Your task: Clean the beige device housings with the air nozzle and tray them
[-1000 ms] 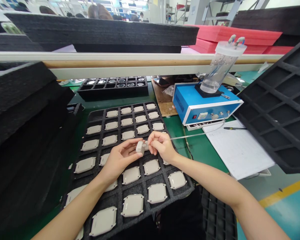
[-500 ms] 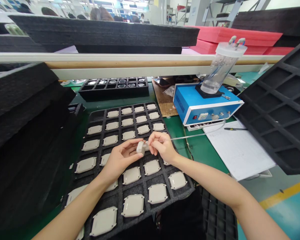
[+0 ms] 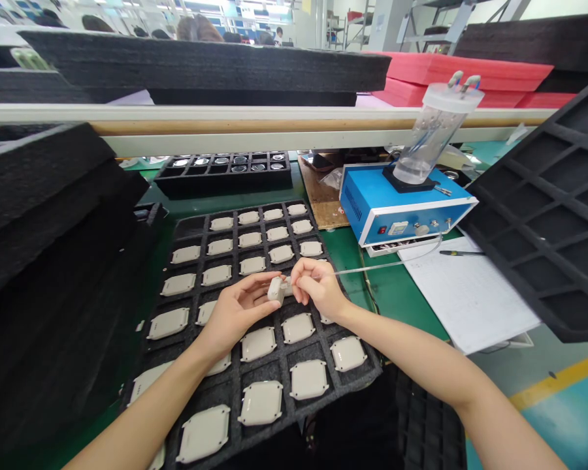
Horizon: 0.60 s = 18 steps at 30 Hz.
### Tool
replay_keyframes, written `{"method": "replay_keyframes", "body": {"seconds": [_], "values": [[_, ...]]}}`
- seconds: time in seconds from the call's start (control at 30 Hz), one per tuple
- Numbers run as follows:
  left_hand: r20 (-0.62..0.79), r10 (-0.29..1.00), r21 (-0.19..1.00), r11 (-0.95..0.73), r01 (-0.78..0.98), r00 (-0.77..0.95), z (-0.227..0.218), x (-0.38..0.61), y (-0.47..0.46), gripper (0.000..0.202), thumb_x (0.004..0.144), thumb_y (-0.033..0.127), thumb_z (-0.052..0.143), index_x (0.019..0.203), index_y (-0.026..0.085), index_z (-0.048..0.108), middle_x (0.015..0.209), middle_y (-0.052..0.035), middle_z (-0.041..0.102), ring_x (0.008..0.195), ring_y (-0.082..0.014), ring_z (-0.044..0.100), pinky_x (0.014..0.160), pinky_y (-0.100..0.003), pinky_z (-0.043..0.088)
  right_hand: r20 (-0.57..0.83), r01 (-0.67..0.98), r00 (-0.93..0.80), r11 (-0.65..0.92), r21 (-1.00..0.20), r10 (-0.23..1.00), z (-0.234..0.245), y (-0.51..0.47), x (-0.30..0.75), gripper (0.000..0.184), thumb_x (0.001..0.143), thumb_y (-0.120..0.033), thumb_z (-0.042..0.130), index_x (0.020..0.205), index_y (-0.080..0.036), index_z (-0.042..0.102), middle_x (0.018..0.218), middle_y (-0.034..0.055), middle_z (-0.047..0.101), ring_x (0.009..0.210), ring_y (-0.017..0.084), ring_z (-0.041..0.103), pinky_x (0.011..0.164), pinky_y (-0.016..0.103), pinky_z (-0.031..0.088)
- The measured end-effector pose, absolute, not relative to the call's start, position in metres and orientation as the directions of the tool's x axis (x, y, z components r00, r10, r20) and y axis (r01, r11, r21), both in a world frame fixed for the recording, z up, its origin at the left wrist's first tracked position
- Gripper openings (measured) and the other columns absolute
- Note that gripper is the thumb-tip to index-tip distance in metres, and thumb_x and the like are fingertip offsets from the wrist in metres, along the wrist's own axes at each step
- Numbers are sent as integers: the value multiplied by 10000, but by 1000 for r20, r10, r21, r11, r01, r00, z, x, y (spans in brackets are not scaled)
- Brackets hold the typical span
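Observation:
Over the middle of a black foam tray (image 3: 255, 425), my left hand (image 3: 242, 303) grips a beige watch case (image 3: 276, 288) turned on edge between thumb and fingers. Close beside it my right hand (image 3: 318, 287) is closed in a pinch around the end of a thin clear tube (image 3: 377, 267). The tip of that tube is at the case, but whether they touch is hidden by my fingers. The tube leads right to a blue machine (image 3: 402, 202). Rows of similar beige cases (image 3: 308, 379) lie in the tray's compartments beneath both hands.
A clear cylinder (image 3: 416, 150) leans on top of the machine. Paper (image 3: 465, 294) with a pen (image 3: 460, 252) lies on the right, beside a tilted black tray (image 3: 549, 215). Stacked black foam (image 3: 44, 261) rises on the left. Behind is a tray of round parts (image 3: 223, 186).

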<state>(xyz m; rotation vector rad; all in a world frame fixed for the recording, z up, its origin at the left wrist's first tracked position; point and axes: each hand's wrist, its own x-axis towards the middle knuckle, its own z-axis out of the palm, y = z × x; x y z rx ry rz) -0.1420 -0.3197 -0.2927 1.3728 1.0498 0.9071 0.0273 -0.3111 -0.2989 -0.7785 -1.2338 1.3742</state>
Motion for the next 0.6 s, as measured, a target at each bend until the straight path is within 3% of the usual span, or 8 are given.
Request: {"method": "replay_keyframes", "body": {"seconds": [0.33,0.6], "values": [[-45,950,992,8,123,307,-293,-142,-320,492,645,331,761,1080,167,599,1203,-123,629,1120,-291,580,987,-423,453,178,-265,-206,120,-957,962,-299,-311,28,59,638,-185,461,607,-165,507,401,-63,493,330,53,383,346,161,299],[-59,947,997,41,61,315,-292,-141,-320,455,645,266,767,1059,176,601,1192,-98,638,1116,-261,585,1003,-393,442,185,-269,-204,126,-955,961,-299,-311,27,60,642,-180,460,611,-165,510,401,-60,493,326,54,385,346,163,301]]}}
